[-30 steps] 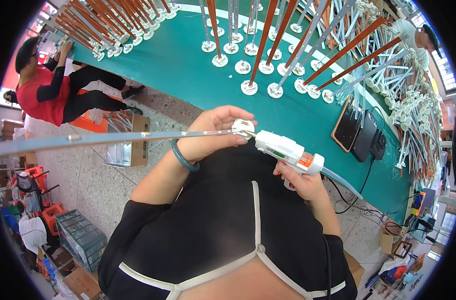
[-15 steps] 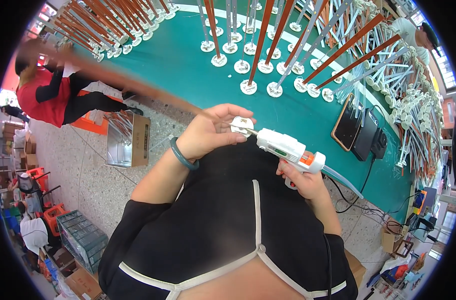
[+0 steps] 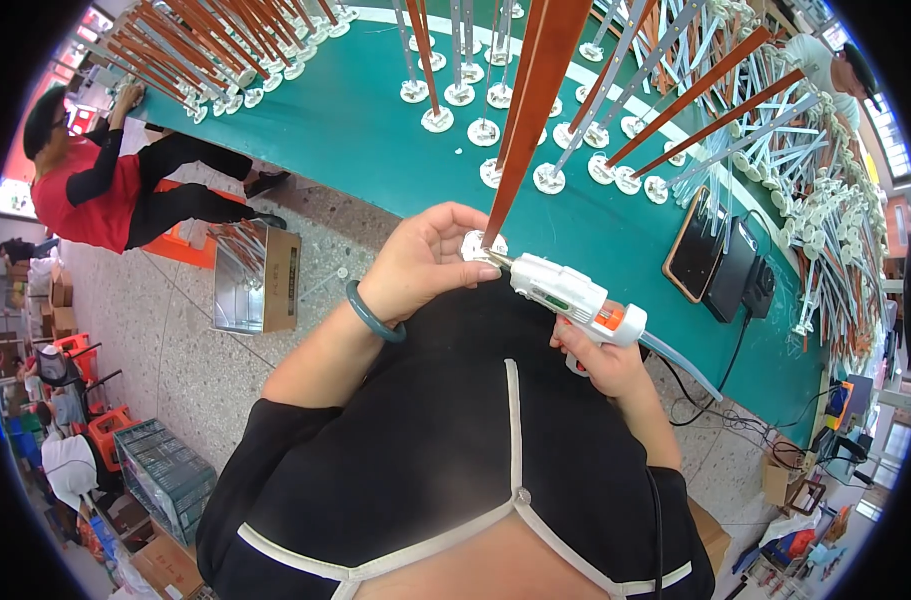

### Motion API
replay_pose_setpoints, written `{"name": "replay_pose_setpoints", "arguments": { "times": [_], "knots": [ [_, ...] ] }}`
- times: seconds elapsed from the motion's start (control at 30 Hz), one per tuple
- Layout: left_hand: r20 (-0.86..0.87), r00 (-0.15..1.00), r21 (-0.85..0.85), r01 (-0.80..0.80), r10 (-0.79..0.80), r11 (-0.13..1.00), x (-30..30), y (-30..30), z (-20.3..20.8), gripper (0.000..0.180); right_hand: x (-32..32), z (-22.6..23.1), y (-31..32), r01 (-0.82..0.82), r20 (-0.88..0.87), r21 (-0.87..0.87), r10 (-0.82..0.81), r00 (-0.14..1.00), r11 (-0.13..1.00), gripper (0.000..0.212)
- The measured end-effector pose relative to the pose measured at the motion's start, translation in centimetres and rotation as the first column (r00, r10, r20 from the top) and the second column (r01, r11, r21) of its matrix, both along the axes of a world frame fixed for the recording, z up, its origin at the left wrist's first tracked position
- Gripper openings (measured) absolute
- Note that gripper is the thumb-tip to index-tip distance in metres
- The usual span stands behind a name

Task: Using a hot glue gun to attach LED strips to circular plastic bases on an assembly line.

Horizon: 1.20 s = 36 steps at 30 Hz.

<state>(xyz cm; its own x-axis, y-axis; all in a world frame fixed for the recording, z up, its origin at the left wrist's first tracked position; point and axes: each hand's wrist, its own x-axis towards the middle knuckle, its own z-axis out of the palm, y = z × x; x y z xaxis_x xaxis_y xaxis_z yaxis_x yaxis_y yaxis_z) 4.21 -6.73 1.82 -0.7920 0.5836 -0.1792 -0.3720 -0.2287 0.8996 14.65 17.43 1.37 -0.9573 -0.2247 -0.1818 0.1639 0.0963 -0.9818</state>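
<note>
Now your left hand [image 3: 425, 252] is pinching a brown strip [image 3: 530, 120] by its white disc [image 3: 473, 243] near twelve o'clock; your right hand [image 3: 609, 364] is gripping a glue gun [image 3: 563, 288] toward three, tip [image 3: 497, 258] seemingly touching the disc.

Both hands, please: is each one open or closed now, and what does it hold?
Left hand: closed, holding the white disc at the foot of the brown strip.
Right hand: closed, holding the glue gun.
</note>
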Motion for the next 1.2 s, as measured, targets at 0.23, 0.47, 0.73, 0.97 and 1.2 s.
{"name": "replay_pose_setpoints", "arguments": {
  "times": [0.23, 0.47, 0.73, 0.97, 1.2],
  "knots": [
    [-0.001, 0.999, 0.006, -0.033, 0.033, 0.999, 0.14, 0.33, -0.47, 0.047, -0.15, 0.43, -0.34, 0.001, -0.081, 0.058, 0.004, 0.997, 0.998, 0.016],
    [0.054, 0.998, 0.023, -0.021, 0.019, 1.000, 0.06, 0.31, -0.05, 0.042, 0.09, -0.31, 0.25, 0.025, 0.013, -0.026, -0.024, 1.000, 0.999, 0.017],
    [0.098, 0.995, 0.023, -0.005, 0.002, 1.000, -0.03, 0.16, 0.16, 0.041, 0.16, -0.40, 0.14, 0.053, 0.074, -0.073, -0.048, 0.996, 0.996, 0.019],
    [0.088, 0.996, 0.013, -0.004, 0.003, 1.000, 0.12, 0.27, -0.08, 0.041, 0.14, -0.38, -0.02, 0.059, 0.082, -0.090, -0.052, 0.995, 0.994, 0.020],
    [0.081, 0.997, 0.014, 0.000, -0.001, 1.000, 0.02, 0.10, -0.39, 0.041, 0.11, -0.23, -0.07, 0.094, 0.091, -0.182, -0.079, 0.993, 0.979, 0.019]
  ]
}}
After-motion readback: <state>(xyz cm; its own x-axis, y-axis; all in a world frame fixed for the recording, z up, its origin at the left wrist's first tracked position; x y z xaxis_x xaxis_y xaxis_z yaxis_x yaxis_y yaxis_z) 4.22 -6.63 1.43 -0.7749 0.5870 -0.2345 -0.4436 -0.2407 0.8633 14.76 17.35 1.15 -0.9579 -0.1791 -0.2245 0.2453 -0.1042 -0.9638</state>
